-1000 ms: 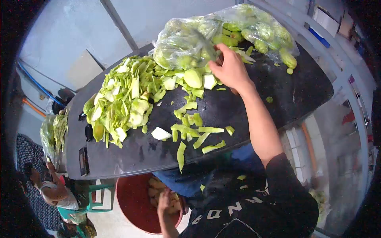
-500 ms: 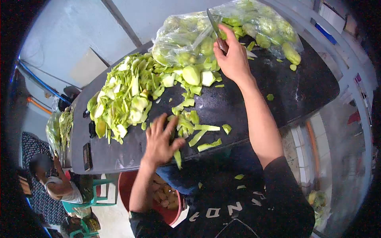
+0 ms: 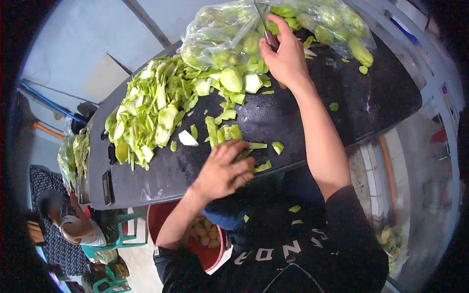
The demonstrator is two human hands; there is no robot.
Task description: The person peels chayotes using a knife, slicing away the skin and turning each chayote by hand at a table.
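Note:
My right hand (image 3: pixel 285 54) is wrapped round the handle of a knife (image 3: pixel 262 15), its blade pointing up and away over the clear plastic bag. Under my left hand (image 3: pixel 227 168) lie green peel strips (image 3: pixel 213 131) near the table's front edge; the fingers are spread and slightly curled over them. Left of centre rises a large heap of peelings (image 3: pixel 156 107). A peeled light-green vegetable (image 3: pixel 231 79) rests between the heap and the plastic bag (image 3: pixel 222 36), which holds many green vegetables.
The dark table (image 3: pixel 361 110) has a phone-like object (image 3: pixel 108 188) at its left edge. Below stands a red tub (image 3: pixel 210 259) holding brownish pieces. A seated person (image 3: pixel 80 227) is at the far left, beside a green chair (image 3: pixel 128 229).
My left hand has moved right across the peel strips. A pale piece now shows where that hand was. My right hand still holds the knife, and the view has shifted slightly.

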